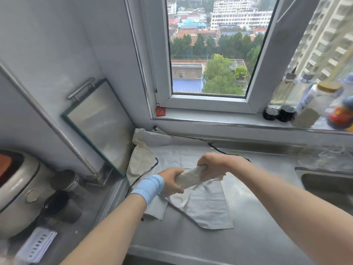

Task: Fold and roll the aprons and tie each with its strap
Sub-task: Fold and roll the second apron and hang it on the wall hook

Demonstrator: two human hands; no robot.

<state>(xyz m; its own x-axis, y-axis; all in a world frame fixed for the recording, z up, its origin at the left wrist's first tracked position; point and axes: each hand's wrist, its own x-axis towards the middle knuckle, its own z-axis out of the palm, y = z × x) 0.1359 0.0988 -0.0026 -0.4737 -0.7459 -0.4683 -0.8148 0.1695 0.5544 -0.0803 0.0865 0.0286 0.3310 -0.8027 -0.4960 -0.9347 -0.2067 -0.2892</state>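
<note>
Though rolled between left hand (172, 181) and right hand (213, 163), pale apron (191, 175) trails.

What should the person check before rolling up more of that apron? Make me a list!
1. Both hands gripping the pale rolled cloth apron: ok, the left hand and right hand each wrap one end.
2. Rolling finished: not ok, a loose flat tail hangs down onto the grey steel counter.
3. Roll even at both ends: cannot tell, the hands cover them.
4. Tying strap found: cannot tell; a thin black cord lies behind, seemingly on the flat white apron underneath.
5. Tail clear of the steel sink: ok, apart from it.
</note>
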